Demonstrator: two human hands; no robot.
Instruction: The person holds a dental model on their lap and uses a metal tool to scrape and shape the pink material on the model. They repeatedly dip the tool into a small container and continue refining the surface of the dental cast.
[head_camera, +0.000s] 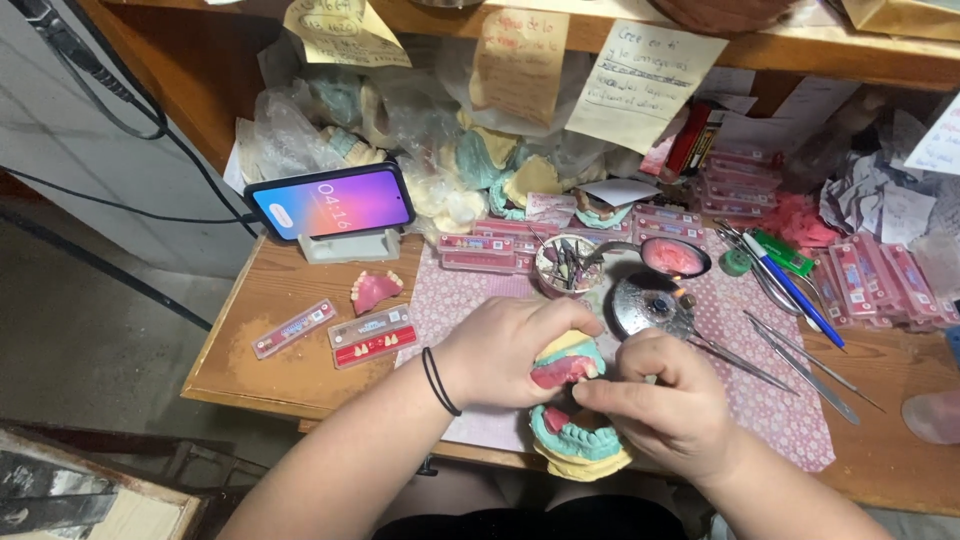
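Observation:
My left hand (505, 350) grips a dental model (572, 440) of yellow and teal plaster with pink wax gums, held at the near edge of the wooden bench (290, 350). A black band circles my left wrist. My right hand (665, 405) pinches at the front of the pink wax rim (562, 371), fingertips against the small teeth. The lower part of the model shows between both hands.
A patterned pink mat (780, 400) covers the bench centre. On it lie metal hand tools (800, 365), a round metal burner (645, 303), a pink-filled dish (675, 257) and a small cup of burs (567, 264). A lit phone (330, 203) stands at the left, with tooth cards (372, 337) nearby.

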